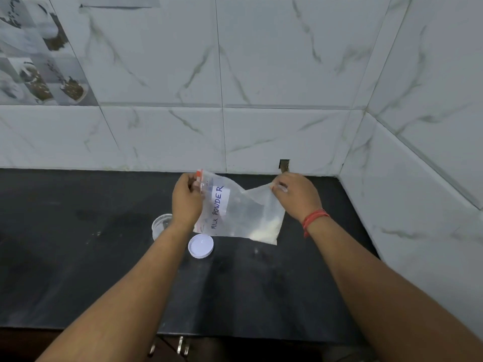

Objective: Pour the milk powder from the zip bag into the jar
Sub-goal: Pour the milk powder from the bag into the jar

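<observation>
With the left hand (187,198) pinching the zip bag (235,212) by its orange zip end and the right hand (296,195) pinching the opposite corner, the step calls for lowering the zip end over the open jar (160,224) near the surface's back edge — keeping the powder (264,231) pooled until the mouth is aimed.

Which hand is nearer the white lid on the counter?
Left. The left hand pinches the zip bag just above the white lid; the right hand pinches its far corner, farther right.

Black counter (78,270): jar (161,224), white lid (200,245).

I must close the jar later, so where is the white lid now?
In the head view, the white lid lies on the black counter, just below the zip bag and right of the jar.
</observation>
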